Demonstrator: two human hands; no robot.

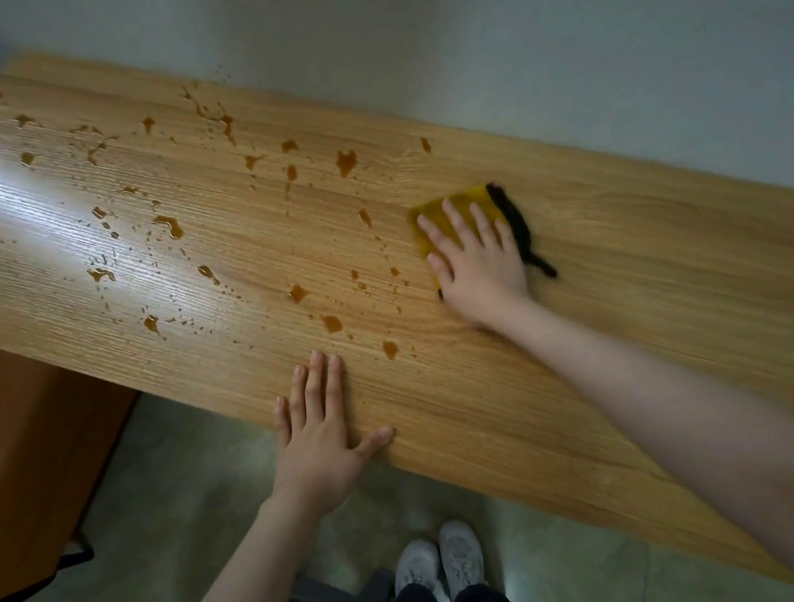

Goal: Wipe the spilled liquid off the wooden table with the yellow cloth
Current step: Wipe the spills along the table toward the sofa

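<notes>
Pressing yellow cloth (458, 210) flat onto wooden table (645, 303), right hand (480, 264) lies fingers straight and spread, gripping nothing. Cloth black-edged, near wall side. Left hand (322, 432) flat, fingers extended, on near table edge. Brown spilled liquid (170, 227) in scattered droplets left of cloth.

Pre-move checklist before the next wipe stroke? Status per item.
1. Right hand flat on yellow cloth: ok.
2. Cloth lies flat on wooden table: ok.
3. Left hand braces the near table edge, off the liquid: ok.
4. Spilled liquid gone: not ok; brown drops cover the table to the left of the cloth.
5. Path to the nearest drops unobstructed: ok.
6. Cloth still absorbent: cannot tell.
</notes>
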